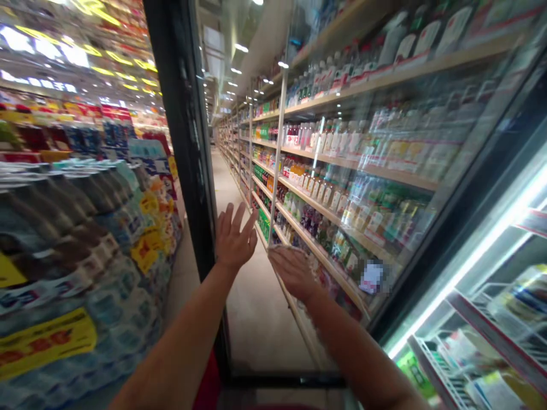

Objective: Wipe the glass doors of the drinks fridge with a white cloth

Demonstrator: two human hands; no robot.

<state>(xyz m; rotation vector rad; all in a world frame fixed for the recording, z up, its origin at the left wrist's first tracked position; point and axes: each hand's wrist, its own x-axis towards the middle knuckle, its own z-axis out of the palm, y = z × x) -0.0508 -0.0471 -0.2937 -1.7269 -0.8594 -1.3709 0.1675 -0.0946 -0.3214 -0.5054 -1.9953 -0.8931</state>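
Observation:
In front of me stands a glass door [265, 319] in a dark frame, with bottle shelves showing in its pane, partly as reflections. My left hand [234, 239] is at the pane beside the left frame bar [186, 148], fingers spread, holding nothing. To its right, my right hand [294, 270] lies flat at the glass, its fingers stretched to the left and blurred. A pale edge runs along those fingertips; I cannot tell what it is.
Wrapped bottle packs [64, 228] with yellow price signs [47, 341] are stacked at left. At right is a lit cooler with wire shelves [444, 364] of packaged goods. Rows of bottles [325, 191] appear through or in the glass.

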